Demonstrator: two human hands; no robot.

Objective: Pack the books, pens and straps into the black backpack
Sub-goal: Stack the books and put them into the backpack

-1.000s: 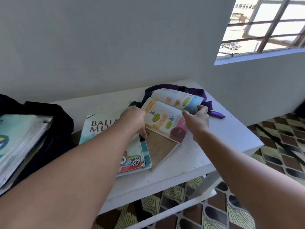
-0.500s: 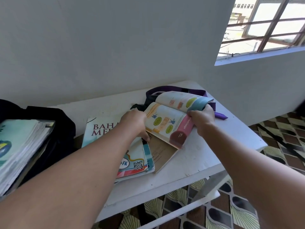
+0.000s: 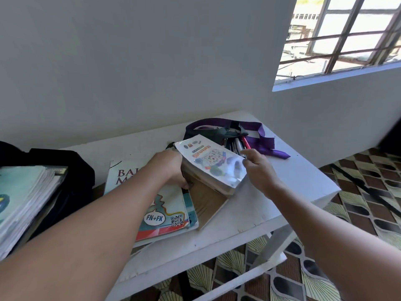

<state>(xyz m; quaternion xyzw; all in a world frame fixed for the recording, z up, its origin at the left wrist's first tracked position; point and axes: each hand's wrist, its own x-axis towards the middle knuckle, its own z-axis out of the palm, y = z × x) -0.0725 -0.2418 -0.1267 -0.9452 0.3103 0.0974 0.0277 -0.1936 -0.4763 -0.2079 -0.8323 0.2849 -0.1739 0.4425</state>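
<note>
- The glossy maths book (image 3: 213,165), lying open with its pages spread half a second ago, is now closed, cover up and tilted, its spine edge raised
- The left hand (image 3: 171,170) grips the book's left edge, fingers curled under it; earlier it pressed on the pages
- The right hand (image 3: 258,168), which was pinching the page edges, has let go and hovers just beside the book's right edge, fingers relaxed and apart
- With the pages closed, pens (image 3: 239,145) show behind the book, beside a floppy purple strap (image 3: 263,142) of woven fabric
- Under the book lies a flat brown board-like cover (image 3: 206,203), next to a stack of shiny paperback books (image 3: 165,213)
- All rest on a painted white table (image 3: 293,181)
- The soft black backpack (image 3: 73,170) sits at the table's left end, thin books (image 3: 23,192) sticking out of it
</note>
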